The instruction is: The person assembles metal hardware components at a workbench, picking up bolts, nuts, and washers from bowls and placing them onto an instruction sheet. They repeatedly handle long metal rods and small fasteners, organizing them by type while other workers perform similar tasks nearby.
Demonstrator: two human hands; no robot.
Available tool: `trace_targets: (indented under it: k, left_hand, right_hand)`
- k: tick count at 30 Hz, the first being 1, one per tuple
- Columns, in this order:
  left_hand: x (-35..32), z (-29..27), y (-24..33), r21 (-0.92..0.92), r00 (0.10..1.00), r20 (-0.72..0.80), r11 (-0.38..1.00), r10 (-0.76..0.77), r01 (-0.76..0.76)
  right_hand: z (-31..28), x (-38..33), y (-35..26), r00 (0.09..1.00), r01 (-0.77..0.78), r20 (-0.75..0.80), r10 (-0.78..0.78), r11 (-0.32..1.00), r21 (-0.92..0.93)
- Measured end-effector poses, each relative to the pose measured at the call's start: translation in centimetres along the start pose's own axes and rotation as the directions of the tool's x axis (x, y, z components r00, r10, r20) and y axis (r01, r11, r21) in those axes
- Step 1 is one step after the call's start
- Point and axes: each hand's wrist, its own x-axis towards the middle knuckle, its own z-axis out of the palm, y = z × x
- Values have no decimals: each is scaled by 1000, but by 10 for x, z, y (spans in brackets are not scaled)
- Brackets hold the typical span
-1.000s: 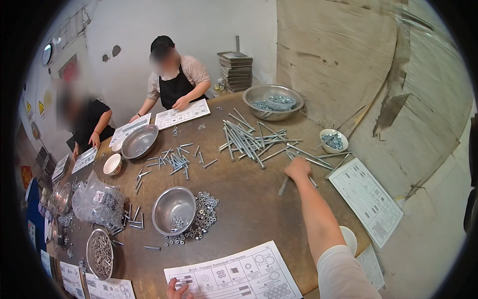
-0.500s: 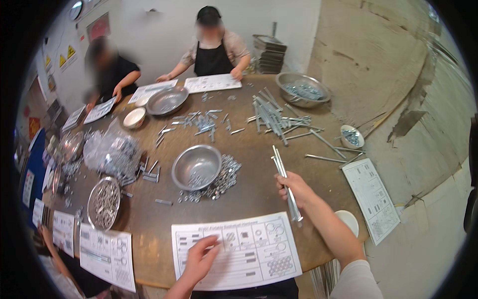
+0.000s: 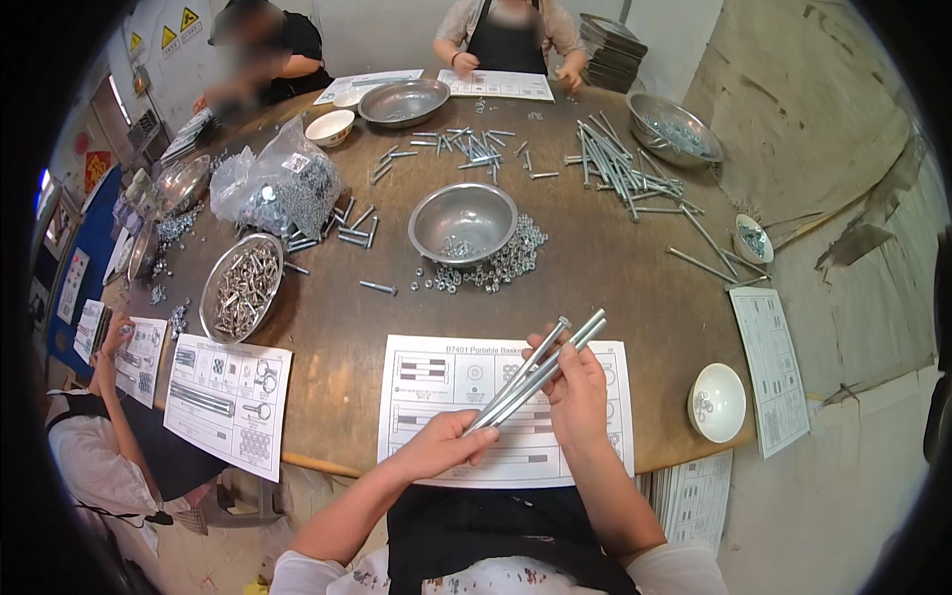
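Several long silvery bolts (image 3: 518, 389) lie slanted across my two hands, above a white printed parts sheet (image 3: 405, 397) at the table's near edge. My left hand (image 3: 446, 443) is closed round their lower ends. Near the upper ends, my right hand (image 3: 578, 397) grips the same bunch, with one bolt head showing past the fingers. Part of the sheet is hidden by my hands. Beyond it stands a steel bowl (image 3: 463, 220) with a few nuts inside, and a heap of nuts (image 3: 511, 256) lies against its right side.
Long bolts (image 3: 615, 169) are piled at the far right, shorter bolts (image 3: 478, 154) at the back. To the left are a bowl of metal fasteners (image 3: 245, 290) and a plastic bag of hardware (image 3: 283, 188). A white bowl (image 3: 716, 403) stands right. Other people sit at the far and left sides.
My right hand has brought the bolts leftward and down over the sheet. My left hand, empty before, has closed on their lower ends. The view has tilted downward.
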Motion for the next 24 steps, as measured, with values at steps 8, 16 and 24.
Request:
trace_targets:
  k: [8, 16, 24]
  left_hand:
    - [-32, -56, 12, 884, 991, -62, 468, 118, 0]
    - [-38, -59, 4, 963, 985, -100, 261, 138, 62]
    - [-47, -51, 1, 965, 865, -205, 241, 457, 101]
  right_hand:
    - [-65, -9, 26, 955, -295, 60, 292, 954, 49]
    - [-57, -32, 23, 950, 311, 295, -100, 380, -871]
    - [-87, -23, 6, 951, 294, 217, -220, 424, -857]
